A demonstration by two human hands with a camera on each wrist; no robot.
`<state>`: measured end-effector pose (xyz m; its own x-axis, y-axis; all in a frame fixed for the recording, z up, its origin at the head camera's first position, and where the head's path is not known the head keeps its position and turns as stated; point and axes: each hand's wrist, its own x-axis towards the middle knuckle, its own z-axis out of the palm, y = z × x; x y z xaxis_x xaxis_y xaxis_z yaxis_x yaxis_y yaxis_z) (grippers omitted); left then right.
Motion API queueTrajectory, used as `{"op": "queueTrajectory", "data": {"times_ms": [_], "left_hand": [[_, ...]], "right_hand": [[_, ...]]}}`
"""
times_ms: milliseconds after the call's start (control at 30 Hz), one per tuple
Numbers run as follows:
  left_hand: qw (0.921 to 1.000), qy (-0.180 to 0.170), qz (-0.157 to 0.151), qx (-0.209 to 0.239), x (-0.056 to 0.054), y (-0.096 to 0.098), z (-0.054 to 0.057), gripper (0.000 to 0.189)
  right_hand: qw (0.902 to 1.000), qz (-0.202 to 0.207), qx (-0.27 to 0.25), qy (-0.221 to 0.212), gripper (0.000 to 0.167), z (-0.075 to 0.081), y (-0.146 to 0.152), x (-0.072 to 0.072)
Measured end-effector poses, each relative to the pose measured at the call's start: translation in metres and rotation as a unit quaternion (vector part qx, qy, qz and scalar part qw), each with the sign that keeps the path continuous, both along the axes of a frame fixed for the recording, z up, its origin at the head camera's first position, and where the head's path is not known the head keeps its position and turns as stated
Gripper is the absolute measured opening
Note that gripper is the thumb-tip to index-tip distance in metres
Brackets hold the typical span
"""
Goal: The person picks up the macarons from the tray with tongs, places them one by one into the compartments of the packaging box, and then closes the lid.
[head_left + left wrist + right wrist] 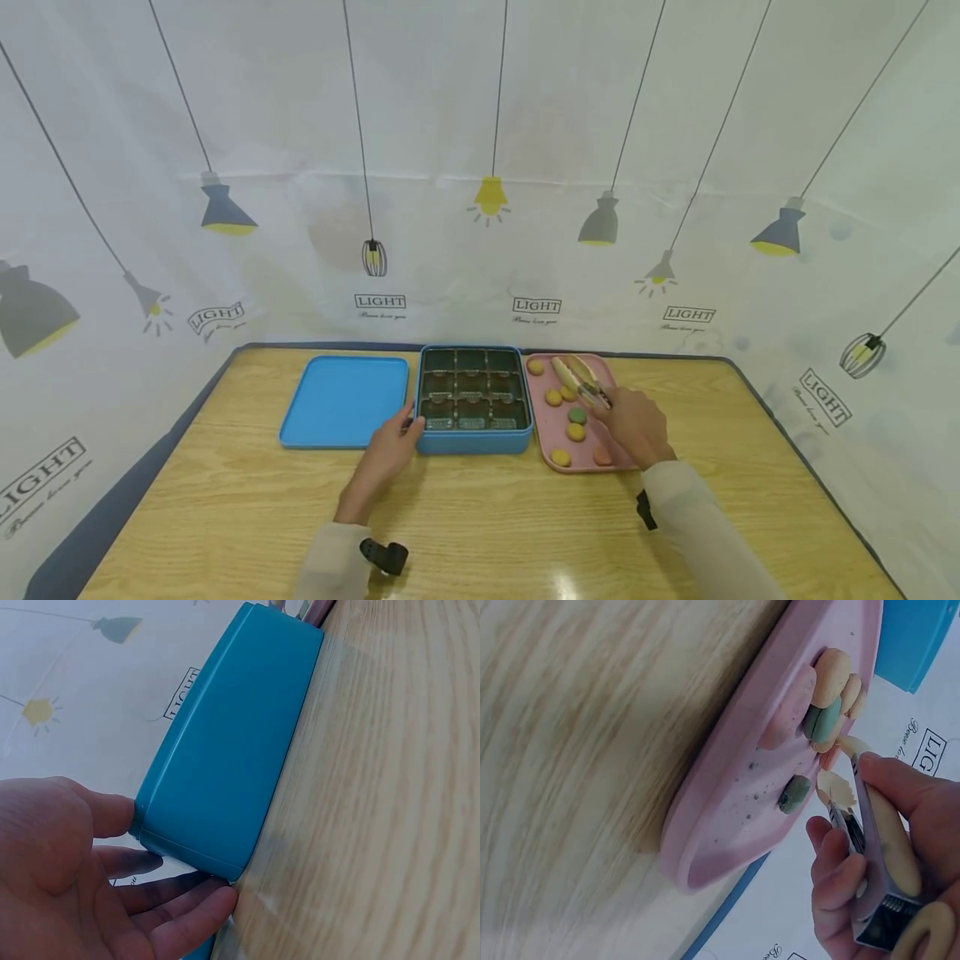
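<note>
Thumb and fingers of my left hand (392, 443) touch the near left corner of a blue box (474, 442). In the left wrist view, the thumb meets the box's rim and the other fingers reach along its left side. A clear divided insert (472, 384) fills the box. My right hand (637, 425) grips metal tongs (881, 840) with cream-coloured tips. These tips hover over a pink tray (552, 461) of macarons. Among them are a yellow macaron (575, 432), a green macaron (577, 415) and a pink macaron (602, 455). A dark green macaron (795, 793) lies near the tips.
Left of the box, a flat blue lid (347, 402) lies on the wooden table (480, 525). The pink tray stands close beside the box's right side. Behind the table hangs a pale curtain (435, 125) printed with lamps.
</note>
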<state>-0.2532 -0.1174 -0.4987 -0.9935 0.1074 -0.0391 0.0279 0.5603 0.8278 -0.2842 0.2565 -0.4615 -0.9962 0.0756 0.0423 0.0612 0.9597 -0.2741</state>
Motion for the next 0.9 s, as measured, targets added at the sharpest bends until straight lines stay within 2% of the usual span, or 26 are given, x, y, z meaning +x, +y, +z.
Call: {"op": "queueTrajectory", "data": {"times_ms": [167,400,600,700,833,900], "left_hand": [[1.0000,-0.003,-0.002,0.001,0.000,0.000,0.001,0.057],[0.9999,-0.013,-0.003,0.002,0.001,-0.002,0.002,0.058],[0.9999,-0.008,-0.005,0.006,0.000,-0.002,0.002,0.058],[0.9999,-0.007,-0.006,0.009,0.000,-0.002,0.003,0.058],[0.9999,-0.006,-0.006,0.006,0.001,-0.002,0.003,0.058],[1.0000,-0.006,-0.006,0.004,0.001,-0.001,0.003,0.057]], "right_hand": [[0.9997,0.004,-0.015,0.017,0.031,0.004,0.000,0.004],[0.9989,0.027,-0.031,0.024,0.050,0.019,-0.011,0.009],[0.9970,0.057,-0.034,0.040,0.041,0.029,-0.028,0.012],[0.9962,0.064,-0.045,0.040,0.035,0.029,-0.036,0.012],[0.9952,0.071,-0.046,0.048,0.038,0.026,-0.044,0.014],[0.9948,0.079,-0.044,0.046,0.048,0.025,-0.046,0.016]]}}
